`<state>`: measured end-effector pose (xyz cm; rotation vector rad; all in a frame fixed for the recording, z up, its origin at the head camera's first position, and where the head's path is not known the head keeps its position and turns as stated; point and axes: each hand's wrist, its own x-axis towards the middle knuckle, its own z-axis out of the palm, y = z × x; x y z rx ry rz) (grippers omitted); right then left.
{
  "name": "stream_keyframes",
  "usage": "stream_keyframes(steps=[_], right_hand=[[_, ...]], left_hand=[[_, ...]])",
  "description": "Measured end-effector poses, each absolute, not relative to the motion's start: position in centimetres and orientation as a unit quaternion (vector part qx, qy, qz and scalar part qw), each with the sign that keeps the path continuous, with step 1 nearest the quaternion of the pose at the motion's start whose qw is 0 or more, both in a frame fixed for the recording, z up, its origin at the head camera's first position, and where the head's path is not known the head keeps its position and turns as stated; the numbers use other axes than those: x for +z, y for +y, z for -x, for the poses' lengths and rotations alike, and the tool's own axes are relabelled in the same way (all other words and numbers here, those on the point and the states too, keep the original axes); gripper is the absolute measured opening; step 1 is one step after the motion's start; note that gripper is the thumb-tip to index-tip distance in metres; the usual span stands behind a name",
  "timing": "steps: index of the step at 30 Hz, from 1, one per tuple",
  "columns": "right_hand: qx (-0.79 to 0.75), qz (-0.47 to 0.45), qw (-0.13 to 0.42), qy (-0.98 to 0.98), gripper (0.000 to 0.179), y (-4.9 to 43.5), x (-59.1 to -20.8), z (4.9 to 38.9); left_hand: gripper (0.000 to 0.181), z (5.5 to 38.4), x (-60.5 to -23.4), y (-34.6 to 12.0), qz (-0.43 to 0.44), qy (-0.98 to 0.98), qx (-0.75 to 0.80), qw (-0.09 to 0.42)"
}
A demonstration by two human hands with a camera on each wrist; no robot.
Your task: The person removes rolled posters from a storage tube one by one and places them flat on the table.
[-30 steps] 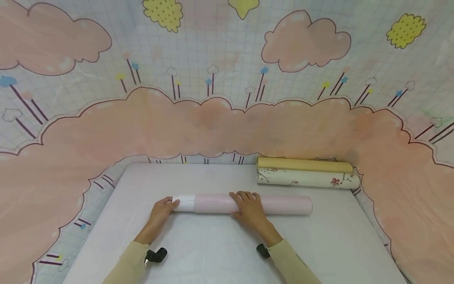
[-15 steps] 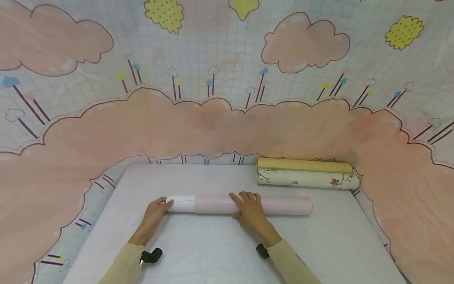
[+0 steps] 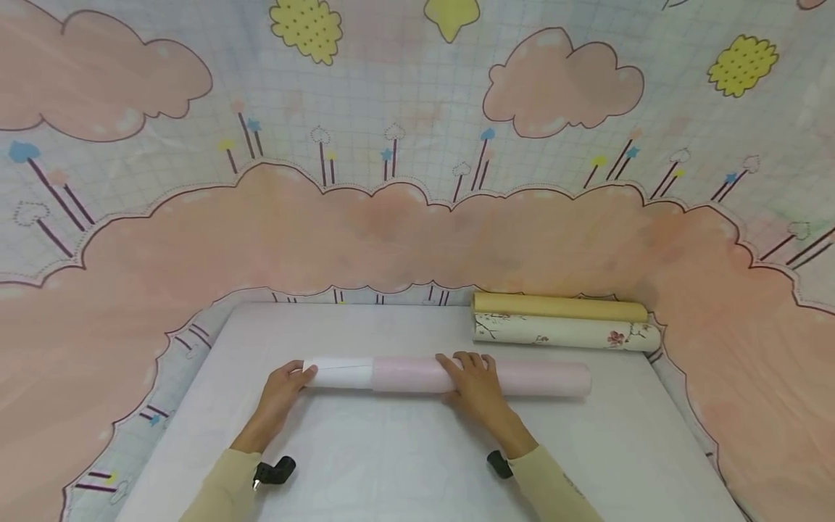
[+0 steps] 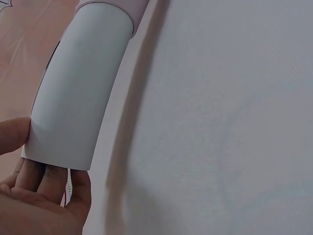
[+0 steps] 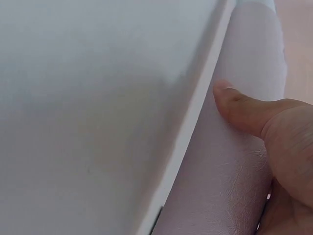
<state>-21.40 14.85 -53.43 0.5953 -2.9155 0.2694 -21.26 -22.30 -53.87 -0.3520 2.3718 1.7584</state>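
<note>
A pink wallpaper roll (image 3: 541, 378) lies crosswise on the white table, and a white paper tube (image 3: 339, 373) sticks out of its left end. My left hand (image 3: 280, 395) pinches the tube's open left end. In the left wrist view the thumb lies on the outside of the white tube (image 4: 78, 93) and the fingertips go in under its rim. My right hand (image 3: 479, 388) grips the pink roll around its middle, fingers over the far side. The right wrist view shows the thumb along the near side of the textured pink roll (image 5: 225, 171).
At the back right of the table (image 3: 391, 464) lie a yellow roll (image 3: 561, 307) and a cream roll with a blossom print (image 3: 554, 331), side by side. A cloud-patterned cloth (image 3: 417, 232) hangs behind and around the table.
My left hand has moved left with the white tube's end. My right hand has shifted right with the pink roll, and a longer stretch of white tube now shows.
</note>
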Motion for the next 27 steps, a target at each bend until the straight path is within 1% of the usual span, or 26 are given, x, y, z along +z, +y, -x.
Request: stream_keyframes(steps=[7, 16, 27], right_hand=[[0.082, -0.194, 0.083, -0.974, 0.077, 15.8, -53.2, 21.4], [0.087, -0.186, 0.080, -0.975, 0.077, 16.6, -52.8, 21.2], [0.094, -0.183, 0.082, -0.975, 0.077, 18.1, -52.6, 21.1]], left_hand=[[0.067, 21.3, -53.4, -22.5, 0.107, 0.802, 0.583, 0.078], [0.050, 21.5, -53.0, -22.9, 0.106, 0.807, 0.578, 0.063], [0.046, 21.5, -52.8, -23.3, 0.110, 0.803, 0.583, 0.062]])
